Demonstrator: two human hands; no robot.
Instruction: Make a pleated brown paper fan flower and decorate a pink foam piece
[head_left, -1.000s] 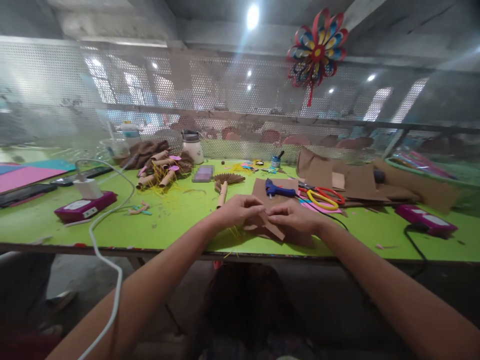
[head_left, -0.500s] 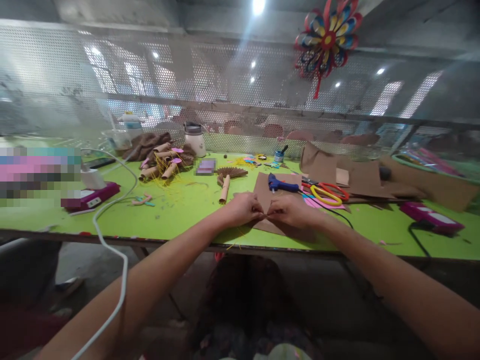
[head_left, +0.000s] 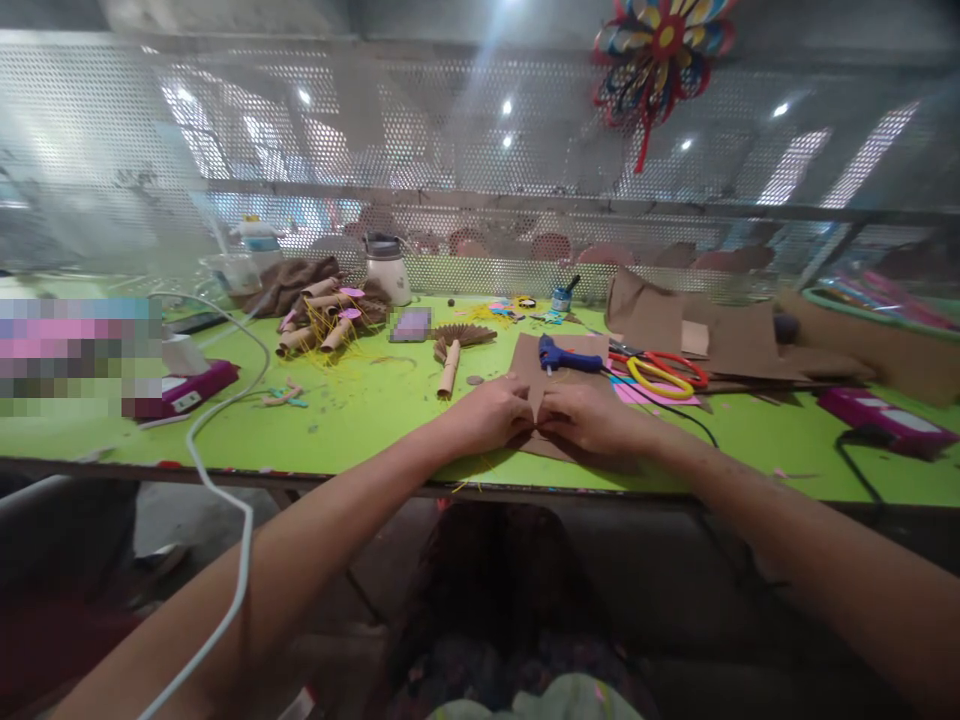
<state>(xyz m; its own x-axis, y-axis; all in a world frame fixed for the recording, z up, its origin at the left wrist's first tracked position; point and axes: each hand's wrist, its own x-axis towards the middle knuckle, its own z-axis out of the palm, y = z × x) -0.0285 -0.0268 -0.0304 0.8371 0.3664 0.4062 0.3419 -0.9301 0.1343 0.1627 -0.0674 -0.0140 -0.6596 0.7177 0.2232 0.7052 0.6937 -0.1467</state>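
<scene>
Brown paper still pinched between left hand, right hand; fingertips closer.

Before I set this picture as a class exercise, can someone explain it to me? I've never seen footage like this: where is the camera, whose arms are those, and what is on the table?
There is no machine here. A person wears one camera on the head, looking forward and down, so the two bare arms reaching in from the bottom are that person's own. The left hand and the right hand meet near the front edge of a green table and together pinch a piece of brown paper. Just beyond them lie a blue glue gun and red-and-yellow scissors. Further left are a heap of paper rolls, a white jar and a white cable running off the table edge. A colourful paper flower hangs at the top right.
</scene>
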